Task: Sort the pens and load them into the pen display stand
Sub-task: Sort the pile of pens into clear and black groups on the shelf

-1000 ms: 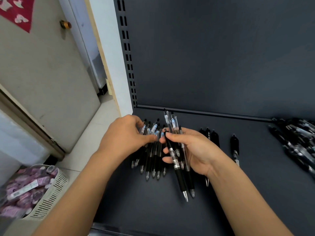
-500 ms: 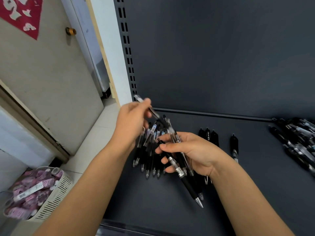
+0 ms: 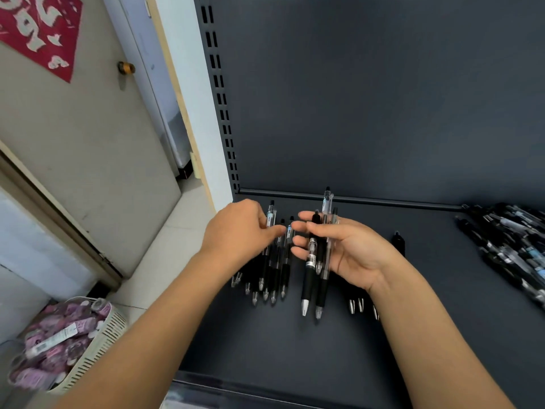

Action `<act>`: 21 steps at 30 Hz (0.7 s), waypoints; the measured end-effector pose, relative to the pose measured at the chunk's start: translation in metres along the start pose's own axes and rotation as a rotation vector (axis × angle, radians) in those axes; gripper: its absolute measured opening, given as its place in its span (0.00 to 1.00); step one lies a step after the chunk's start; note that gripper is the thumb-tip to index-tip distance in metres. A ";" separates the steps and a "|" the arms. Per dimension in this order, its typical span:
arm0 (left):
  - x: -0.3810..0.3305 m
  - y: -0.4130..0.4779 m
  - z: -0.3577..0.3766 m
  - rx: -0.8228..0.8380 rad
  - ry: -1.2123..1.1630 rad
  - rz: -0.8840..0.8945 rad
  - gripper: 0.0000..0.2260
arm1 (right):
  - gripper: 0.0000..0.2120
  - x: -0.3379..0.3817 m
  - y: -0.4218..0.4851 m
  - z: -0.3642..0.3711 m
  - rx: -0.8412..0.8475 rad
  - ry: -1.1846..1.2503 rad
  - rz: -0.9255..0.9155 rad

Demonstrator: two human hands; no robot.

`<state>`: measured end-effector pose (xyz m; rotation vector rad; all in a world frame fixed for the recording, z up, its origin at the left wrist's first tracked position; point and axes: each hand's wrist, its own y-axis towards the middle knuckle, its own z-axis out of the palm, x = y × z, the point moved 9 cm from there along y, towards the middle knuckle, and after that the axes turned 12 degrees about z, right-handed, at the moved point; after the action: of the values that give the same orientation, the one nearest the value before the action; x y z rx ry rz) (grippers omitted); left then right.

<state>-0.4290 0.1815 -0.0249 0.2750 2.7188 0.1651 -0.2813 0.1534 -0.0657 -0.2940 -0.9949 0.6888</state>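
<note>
Head view, looking down onto a dark grey shelf (image 3: 295,343).

Right hand (image 3: 351,252): palm up, raised just above the shelf. Its thumb is clamped across a small bundle of pens (image 3: 311,261) that lies over the curled fingers. There seem to be three (exact count unclear where the barrels overlap). The tips point toward the person and the clicker ends toward the back panel (image 3: 383,98). One pen has a black grip and a silver tip.

Left hand (image 3: 239,231): palm down, fingers reaching over the top ends of a row of pens (image 3: 275,273). The row lies flat on the shelf, roughly parallel, tips toward the person. One taller pen (image 3: 270,216) pokes out past the fingertips. Whether the fingers pinch it or only rest on it cannot be told.

The two hands are close together but apart, fingertips just beside each other above the row.

Other pens:
- A second small group (image 3: 361,304) lies under the right wrist, with only its tips showing.
- A single black pen (image 3: 398,243) lies right of the right hand.
- A loose pile of pens (image 3: 513,249) sits at the far right of the shelf, well apart from the hands.

Surroundings:
- A slotted upright (image 3: 219,93) stands at the shelf's left edge.
- A door with a brass knob (image 3: 126,67) is further left.
- A slatted basket (image 3: 97,349) of purple packets stands on the floor at lower left.
</note>
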 end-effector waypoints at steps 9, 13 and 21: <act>-0.026 -0.031 0.012 0.128 -0.601 0.030 0.13 | 0.12 -0.006 0.004 0.013 0.088 0.078 -0.002; -0.028 -0.042 0.021 0.205 -0.798 -0.024 0.16 | 0.14 -0.008 0.003 0.022 0.154 0.097 0.009; -0.019 -0.058 0.008 0.202 -1.014 -0.094 0.04 | 0.13 -0.010 0.001 0.032 0.143 -0.050 0.005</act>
<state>-0.4189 0.1215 -0.0338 0.2048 1.7290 -0.2270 -0.3126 0.1444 -0.0559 -0.1549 -0.9871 0.7707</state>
